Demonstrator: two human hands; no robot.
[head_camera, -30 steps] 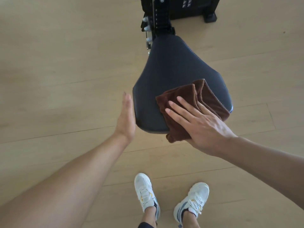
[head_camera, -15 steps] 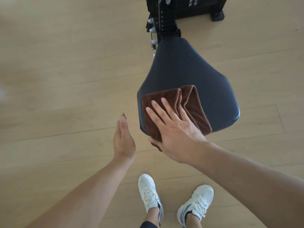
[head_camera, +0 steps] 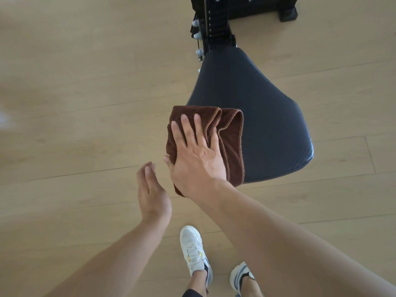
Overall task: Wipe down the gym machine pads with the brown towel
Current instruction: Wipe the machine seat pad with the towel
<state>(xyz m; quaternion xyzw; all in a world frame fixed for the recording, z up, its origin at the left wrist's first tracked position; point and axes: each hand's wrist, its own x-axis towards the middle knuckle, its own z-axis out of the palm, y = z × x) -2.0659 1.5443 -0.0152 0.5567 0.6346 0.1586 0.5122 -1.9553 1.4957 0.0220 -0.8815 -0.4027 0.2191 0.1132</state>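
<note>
The right hand [head_camera: 196, 159] lies flat, fingers [head_camera: 184, 127] straight toward 12 o'clock, pressing the brown towel [head_camera: 232, 142] onto the seat pad [head_camera: 267, 116]. At its 8 o'clock, the left hand [head_camera: 153, 192] hovers edge-on, fingers straight, holding nothing.

One towel [head_camera: 232, 144]; one pad [head_camera: 257, 108]; two hands, left [head_camera: 153, 191] and right [head_camera: 196, 159]; two white shoes, one [head_camera: 194, 249] beside the other [head_camera: 241, 275]; one black machine frame [head_camera: 218, 22] behind the pad.
</note>
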